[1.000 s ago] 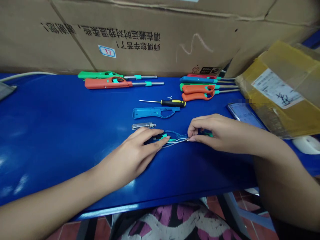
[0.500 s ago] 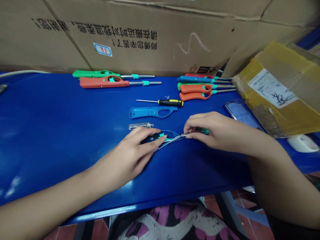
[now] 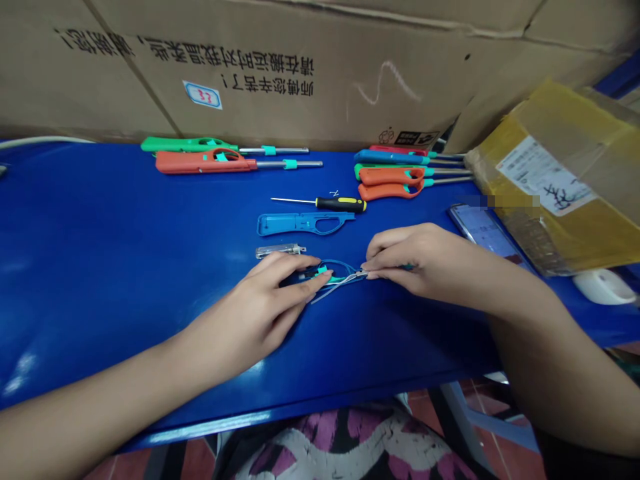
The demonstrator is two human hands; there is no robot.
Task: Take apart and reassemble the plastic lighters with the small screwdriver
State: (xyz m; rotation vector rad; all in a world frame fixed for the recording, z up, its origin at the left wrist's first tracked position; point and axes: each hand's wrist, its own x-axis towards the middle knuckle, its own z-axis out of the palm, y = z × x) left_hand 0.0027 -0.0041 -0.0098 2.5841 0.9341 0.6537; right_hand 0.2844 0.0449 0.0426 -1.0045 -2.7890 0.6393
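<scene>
My left hand (image 3: 273, 293) rests on the table, its thumb and fingers closed on an open blue lighter half-shell (image 3: 345, 266). Inside the shell, by the fingertips, is a teal trigger (image 3: 334, 277). My right hand (image 3: 405, 257) pinches the lighter's metal rod at the shell's right end; most of the rod is hidden by the fingers. A thin white tube (image 3: 327, 293) runs from that pinch, its loose end below my left fingertips. Just above my left hand lies a clear fuel tank (image 3: 277, 251). Beyond it is the other blue half-shell (image 3: 300, 224).
A black-and-yellow screwdriver (image 3: 340, 204) lies past the loose shell, with small screws (image 3: 334, 193) beside it. Whole lighters (image 3: 200, 162) line the back, with several more (image 3: 393, 177) at right. A phone (image 3: 480, 230), taped carton (image 3: 565, 180) and white mouse (image 3: 604, 287) are rightward; a large carton (image 3: 280, 120) stands behind.
My right hand has shifted slightly left and its fingers now cover more of the rod and its green part. The white tube's loose end has swung a little lower. My left hand stays nearly still.
</scene>
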